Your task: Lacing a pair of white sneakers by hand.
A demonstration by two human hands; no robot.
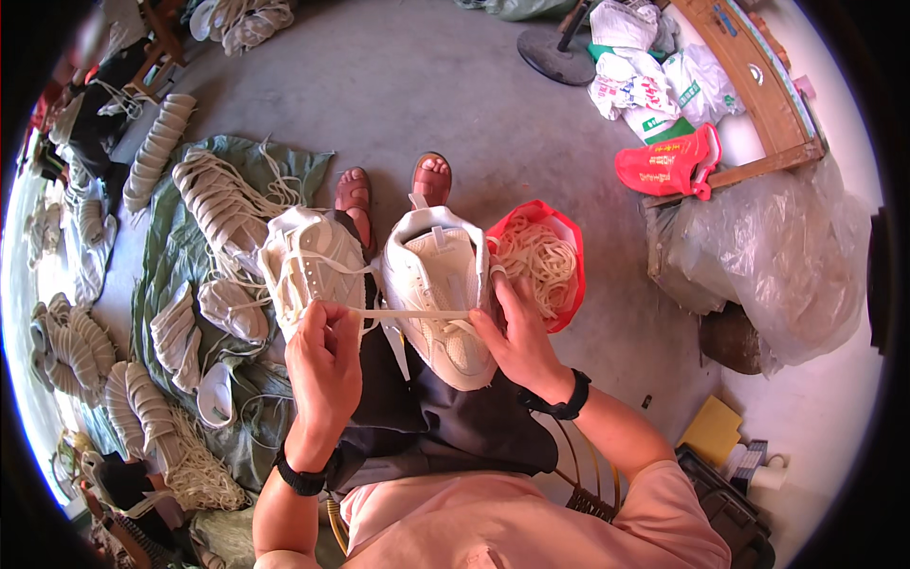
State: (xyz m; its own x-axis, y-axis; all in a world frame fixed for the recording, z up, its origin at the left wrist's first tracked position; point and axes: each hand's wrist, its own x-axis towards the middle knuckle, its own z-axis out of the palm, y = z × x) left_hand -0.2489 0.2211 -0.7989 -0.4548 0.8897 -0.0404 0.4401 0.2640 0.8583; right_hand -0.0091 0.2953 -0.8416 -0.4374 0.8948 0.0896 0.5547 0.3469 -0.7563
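A flat white shoelace [412,314] is pulled straight between my two hands, crossing over the front of a white sneaker [464,356]. My left hand [325,365] pinches one end of it, close to a second white sneaker [305,248] that has a lace running through its eyelets. The thumb and fingers of my right hand [519,327] are closed on the other end, right beside the first sneaker. Both sneakers are above my lap, toes toward me. Just past my right hand, a red bag [577,237] holds a tangle of pale laces [536,261].
On the left, nested stacks of shoes [213,194] lie on a green sheet [156,270] with loose laces. At right stand a wooden cabinet [735,66], a red bag [664,163] and clear plastic sheeting [768,256]. A round black base [555,59] is farther off.
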